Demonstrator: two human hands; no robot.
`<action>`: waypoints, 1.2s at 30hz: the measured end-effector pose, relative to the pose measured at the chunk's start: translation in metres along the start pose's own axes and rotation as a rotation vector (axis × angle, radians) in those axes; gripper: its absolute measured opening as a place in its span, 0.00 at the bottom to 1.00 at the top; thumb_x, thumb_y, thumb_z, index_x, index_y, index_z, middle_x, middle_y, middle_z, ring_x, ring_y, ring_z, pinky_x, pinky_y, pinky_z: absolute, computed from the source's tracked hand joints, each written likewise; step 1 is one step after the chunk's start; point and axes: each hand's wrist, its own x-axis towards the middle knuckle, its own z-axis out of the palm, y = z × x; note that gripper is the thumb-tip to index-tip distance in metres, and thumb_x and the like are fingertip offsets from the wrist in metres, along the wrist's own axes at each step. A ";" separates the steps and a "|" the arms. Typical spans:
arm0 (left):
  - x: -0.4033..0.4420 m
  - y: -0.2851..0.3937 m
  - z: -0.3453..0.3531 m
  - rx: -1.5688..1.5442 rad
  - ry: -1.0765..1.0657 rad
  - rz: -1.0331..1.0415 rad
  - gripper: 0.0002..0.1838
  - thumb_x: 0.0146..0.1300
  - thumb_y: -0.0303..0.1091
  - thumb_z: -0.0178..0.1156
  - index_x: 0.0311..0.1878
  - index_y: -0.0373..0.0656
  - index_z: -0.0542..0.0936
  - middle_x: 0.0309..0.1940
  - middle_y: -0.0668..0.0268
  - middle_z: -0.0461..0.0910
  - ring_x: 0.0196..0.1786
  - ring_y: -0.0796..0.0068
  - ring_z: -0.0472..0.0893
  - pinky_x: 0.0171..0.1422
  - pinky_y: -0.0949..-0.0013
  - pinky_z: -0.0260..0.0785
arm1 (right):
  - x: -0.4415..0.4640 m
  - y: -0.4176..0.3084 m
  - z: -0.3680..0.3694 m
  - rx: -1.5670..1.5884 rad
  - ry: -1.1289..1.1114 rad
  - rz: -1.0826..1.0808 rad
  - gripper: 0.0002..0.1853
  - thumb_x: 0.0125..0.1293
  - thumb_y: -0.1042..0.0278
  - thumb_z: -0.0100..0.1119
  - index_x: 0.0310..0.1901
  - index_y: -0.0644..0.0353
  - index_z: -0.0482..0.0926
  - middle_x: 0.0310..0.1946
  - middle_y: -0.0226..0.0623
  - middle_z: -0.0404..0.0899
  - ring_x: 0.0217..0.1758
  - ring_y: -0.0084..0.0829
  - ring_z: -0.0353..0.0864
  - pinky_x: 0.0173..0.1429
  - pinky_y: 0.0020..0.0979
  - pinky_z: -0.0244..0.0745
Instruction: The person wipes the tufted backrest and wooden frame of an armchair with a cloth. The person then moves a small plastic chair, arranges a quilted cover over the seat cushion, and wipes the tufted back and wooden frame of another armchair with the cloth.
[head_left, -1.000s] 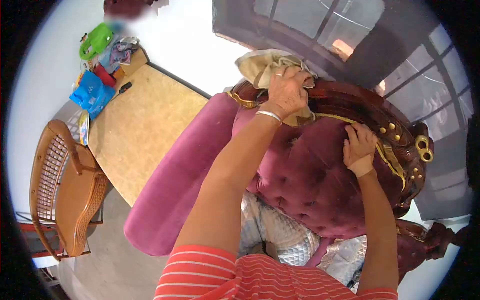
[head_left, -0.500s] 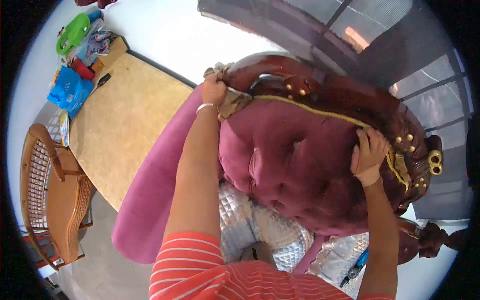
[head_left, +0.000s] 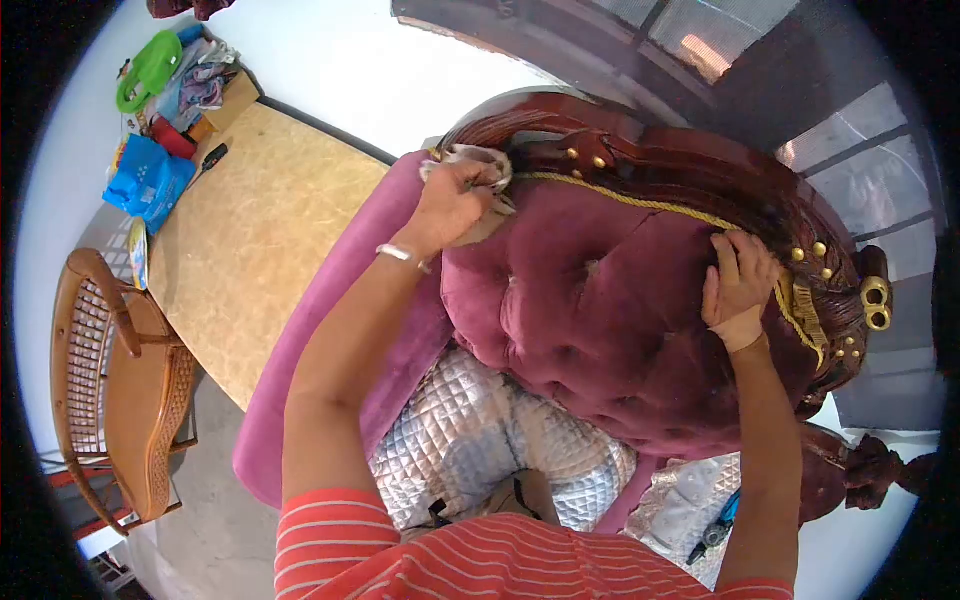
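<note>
My left hand is closed round a crumpled beige cloth, at the left end of the sofa's carved dark wood frame. Under the cloth are the frame's corner and the edge of the purple tufted backrest. My right hand lies on the backrest's upper right, fingers extended and slightly apart, beside the yellow braided trim. It holds nothing. Part of the cloth is hidden by my left fingers.
Left of me runs a long pink padded armrest, beside a beige table. A rattan chair stands farther left. A quilted silvery cover lies below. A blue bag and green plastic item sit at the table's far end.
My left hand and the cloth have shifted right along the frame, away from its outer left end. My left elbow has swung outward to the left. The right hand stays in place.
</note>
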 end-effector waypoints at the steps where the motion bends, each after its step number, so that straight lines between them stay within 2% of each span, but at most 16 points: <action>1: -0.016 0.028 -0.001 -0.197 -0.052 0.004 0.14 0.56 0.33 0.62 0.44 0.36 0.83 0.36 0.58 0.83 0.43 0.67 0.82 0.51 0.65 0.73 | 0.000 0.000 -0.001 0.001 -0.013 0.007 0.22 0.61 0.58 0.52 0.57 0.52 0.75 0.57 0.38 0.71 0.61 0.46 0.67 0.61 0.49 0.59; 2: -0.025 0.043 -0.001 -0.394 -0.105 0.006 0.14 0.56 0.33 0.63 0.42 0.34 0.83 0.33 0.59 0.83 0.41 0.71 0.81 0.49 0.67 0.73 | 0.001 -0.002 -0.004 0.004 -0.028 0.016 0.22 0.61 0.58 0.52 0.56 0.52 0.75 0.57 0.38 0.71 0.62 0.46 0.67 0.62 0.49 0.59; 5: -0.017 0.032 0.006 -0.015 -0.087 0.048 0.11 0.54 0.30 0.66 0.37 0.33 0.82 0.30 0.63 0.80 0.37 0.76 0.77 0.42 0.70 0.71 | 0.000 -0.003 -0.004 0.011 -0.035 0.022 0.21 0.61 0.58 0.52 0.56 0.52 0.76 0.57 0.38 0.71 0.62 0.46 0.67 0.62 0.49 0.59; 6: -0.021 0.048 0.001 0.031 -0.141 -0.018 0.09 0.56 0.31 0.64 0.35 0.35 0.81 0.30 0.64 0.80 0.35 0.77 0.77 0.38 0.70 0.70 | 0.001 -0.002 -0.003 0.013 -0.031 0.018 0.21 0.61 0.58 0.52 0.56 0.52 0.76 0.57 0.38 0.71 0.62 0.46 0.68 0.62 0.49 0.59; 9: -0.013 0.043 -0.012 -0.051 -0.079 -0.107 0.10 0.59 0.34 0.63 0.33 0.35 0.80 0.31 0.64 0.80 0.35 0.77 0.76 0.39 0.70 0.70 | 0.001 -0.002 -0.004 -0.001 -0.004 0.013 0.21 0.61 0.59 0.52 0.56 0.52 0.76 0.56 0.38 0.71 0.61 0.45 0.68 0.61 0.50 0.59; 10: -0.009 0.037 -0.014 -0.266 -0.081 -0.186 0.12 0.61 0.36 0.62 0.37 0.34 0.80 0.33 0.62 0.81 0.38 0.76 0.76 0.41 0.69 0.71 | 0.000 -0.002 -0.003 0.003 0.000 0.013 0.21 0.61 0.59 0.52 0.55 0.52 0.76 0.56 0.38 0.71 0.61 0.45 0.68 0.61 0.49 0.59; 13: -0.026 0.046 -0.006 -0.048 0.057 -0.038 0.16 0.60 0.36 0.64 0.45 0.33 0.79 0.37 0.61 0.80 0.43 0.73 0.77 0.47 0.68 0.72 | -0.001 -0.003 -0.005 0.018 -0.005 0.010 0.21 0.60 0.59 0.53 0.55 0.53 0.76 0.56 0.38 0.71 0.61 0.45 0.68 0.61 0.49 0.60; 14: -0.021 -0.004 0.007 -0.081 -0.049 0.000 0.21 0.60 0.36 0.64 0.52 0.32 0.77 0.40 0.60 0.80 0.46 0.69 0.78 0.53 0.68 0.72 | 0.001 -0.003 -0.005 0.018 -0.006 0.010 0.21 0.60 0.60 0.53 0.55 0.53 0.76 0.56 0.38 0.72 0.61 0.45 0.68 0.61 0.49 0.60; 17: -0.029 -0.060 0.030 0.227 0.261 0.171 0.21 0.61 0.36 0.64 0.54 0.32 0.77 0.42 0.61 0.80 0.47 0.69 0.78 0.55 0.68 0.72 | 0.001 0.000 -0.004 0.031 -0.004 0.014 0.21 0.60 0.60 0.53 0.55 0.53 0.76 0.56 0.38 0.72 0.61 0.45 0.69 0.61 0.48 0.60; 19: -0.034 -0.050 0.020 -0.046 0.267 -0.024 0.16 0.64 0.34 0.58 0.49 0.32 0.79 0.37 0.60 0.82 0.43 0.66 0.80 0.50 0.66 0.73 | 0.000 -0.002 -0.003 0.036 -0.001 0.007 0.21 0.60 0.60 0.53 0.55 0.54 0.76 0.56 0.38 0.72 0.61 0.45 0.69 0.61 0.47 0.61; 21: -0.045 -0.034 0.008 -0.409 0.168 -0.367 0.14 0.65 0.33 0.55 0.47 0.33 0.81 0.34 0.60 0.83 0.40 0.67 0.81 0.47 0.65 0.73 | 0.002 -0.002 -0.006 0.014 0.003 0.004 0.22 0.59 0.60 0.54 0.55 0.54 0.76 0.56 0.38 0.72 0.61 0.45 0.69 0.60 0.47 0.61; 22: -0.051 -0.036 0.000 -0.276 0.103 -0.259 0.17 0.71 0.33 0.54 0.54 0.30 0.79 0.42 0.62 0.83 0.44 0.74 0.80 0.51 0.70 0.73 | 0.002 -0.001 -0.005 0.025 0.012 0.004 0.22 0.59 0.60 0.54 0.55 0.54 0.76 0.56 0.38 0.72 0.60 0.45 0.69 0.61 0.47 0.61; 25: -0.074 -0.011 -0.026 0.214 0.086 -0.009 0.16 0.72 0.34 0.52 0.52 0.32 0.80 0.39 0.64 0.83 0.40 0.77 0.79 0.47 0.72 0.73 | 0.000 -0.001 -0.003 0.049 0.022 0.007 0.22 0.59 0.61 0.54 0.55 0.55 0.76 0.56 0.38 0.72 0.60 0.45 0.69 0.61 0.47 0.61; 29: -0.089 0.028 -0.069 -0.264 0.092 -0.150 0.17 0.74 0.40 0.52 0.46 0.34 0.81 0.31 0.72 0.79 0.34 0.85 0.74 0.38 0.75 0.70 | 0.002 -0.001 -0.005 0.064 0.028 0.003 0.21 0.58 0.62 0.55 0.55 0.55 0.76 0.56 0.38 0.72 0.60 0.45 0.69 0.62 0.47 0.60; 32: -0.081 0.093 -0.076 0.203 0.247 0.266 0.16 0.74 0.38 0.52 0.42 0.33 0.80 0.26 0.77 0.74 0.29 0.86 0.68 0.33 0.76 0.64 | 0.001 -0.002 -0.007 0.059 0.016 0.002 0.22 0.58 0.62 0.55 0.55 0.55 0.76 0.56 0.39 0.72 0.60 0.45 0.69 0.63 0.46 0.60; 36: -0.085 0.131 -0.065 0.132 0.378 0.248 0.14 0.73 0.36 0.54 0.44 0.33 0.81 0.27 0.76 0.76 0.31 0.85 0.70 0.35 0.77 0.66 | 0.002 -0.002 -0.009 0.045 0.013 0.010 0.22 0.58 0.62 0.56 0.56 0.55 0.76 0.56 0.38 0.72 0.60 0.45 0.69 0.63 0.46 0.60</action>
